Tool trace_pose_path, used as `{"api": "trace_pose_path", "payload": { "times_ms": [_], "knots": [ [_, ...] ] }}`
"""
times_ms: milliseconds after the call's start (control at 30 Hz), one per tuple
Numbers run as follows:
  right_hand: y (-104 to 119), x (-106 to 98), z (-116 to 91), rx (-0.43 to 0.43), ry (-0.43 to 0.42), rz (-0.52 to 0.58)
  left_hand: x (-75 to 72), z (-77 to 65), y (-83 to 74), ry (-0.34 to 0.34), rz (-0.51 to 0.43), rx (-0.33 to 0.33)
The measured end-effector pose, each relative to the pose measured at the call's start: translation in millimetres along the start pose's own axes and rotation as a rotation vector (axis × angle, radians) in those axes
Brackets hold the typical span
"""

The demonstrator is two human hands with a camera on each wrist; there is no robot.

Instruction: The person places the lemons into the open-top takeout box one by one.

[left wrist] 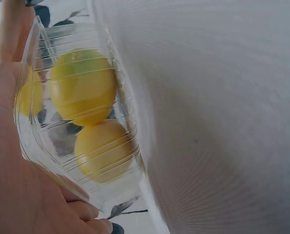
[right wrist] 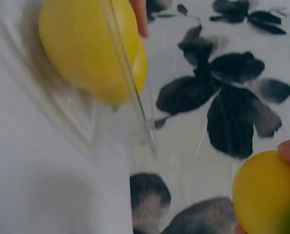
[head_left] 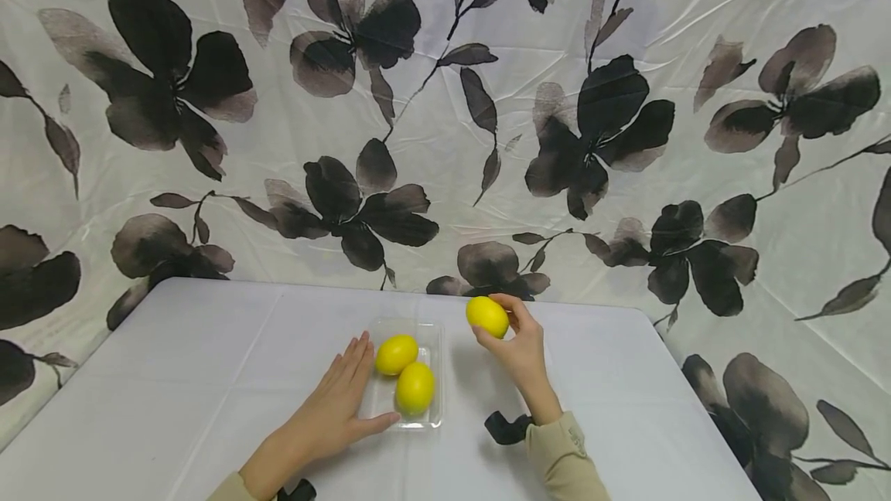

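Note:
A clear plastic container (head_left: 428, 342) lies on the table with two yellow lemons in it. The upper-left lemon (head_left: 396, 354) touches the lower-right lemon (head_left: 414, 389). My left hand (head_left: 334, 404) rests along the container's left side, fingers straight and thumb spread at its near corner. In the left wrist view the ridged container wall (left wrist: 62, 31) stands right against that palm. To the right, my right hand (head_left: 524, 350) holds a third lemon (head_left: 487, 317) above the table, pinched between thumb and fingers. The right wrist view shows this held lemon (right wrist: 264, 195) at its lower right corner.
A white cloth covers the table (head_left: 202, 377). Behind it hangs a white floral curtain (head_left: 487, 176) with dark printed flowers. A black strap piece (head_left: 506, 428) sits at the right wrist, and another black piece (head_left: 298, 491) at the left wrist.

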State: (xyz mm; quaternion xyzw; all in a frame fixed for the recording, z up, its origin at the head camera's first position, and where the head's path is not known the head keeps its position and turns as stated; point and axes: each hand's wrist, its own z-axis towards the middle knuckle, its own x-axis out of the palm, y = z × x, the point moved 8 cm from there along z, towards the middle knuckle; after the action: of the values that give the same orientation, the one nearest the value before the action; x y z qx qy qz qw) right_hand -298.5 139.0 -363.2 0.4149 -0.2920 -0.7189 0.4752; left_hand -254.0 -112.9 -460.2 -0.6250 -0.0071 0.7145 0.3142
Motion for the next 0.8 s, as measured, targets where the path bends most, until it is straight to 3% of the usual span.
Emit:
{"api": "trace_pose_path", "payload": {
  "times_ms": [300,533,800],
  "knots": [
    [30,34,-15,-0.053,0.123,0.022,2.6,-0.1,2.3,0.004,0.004,-0.005],
    [9,69,-30,-0.036,0.228,0.093,3.6,-0.6,2.8,0.009,0.009,0.0],
    [14,101,-50,-0.108,0.373,0.078,-0.2,-0.4,0.6,-0.022,0.002,0.021]
  ]
}}
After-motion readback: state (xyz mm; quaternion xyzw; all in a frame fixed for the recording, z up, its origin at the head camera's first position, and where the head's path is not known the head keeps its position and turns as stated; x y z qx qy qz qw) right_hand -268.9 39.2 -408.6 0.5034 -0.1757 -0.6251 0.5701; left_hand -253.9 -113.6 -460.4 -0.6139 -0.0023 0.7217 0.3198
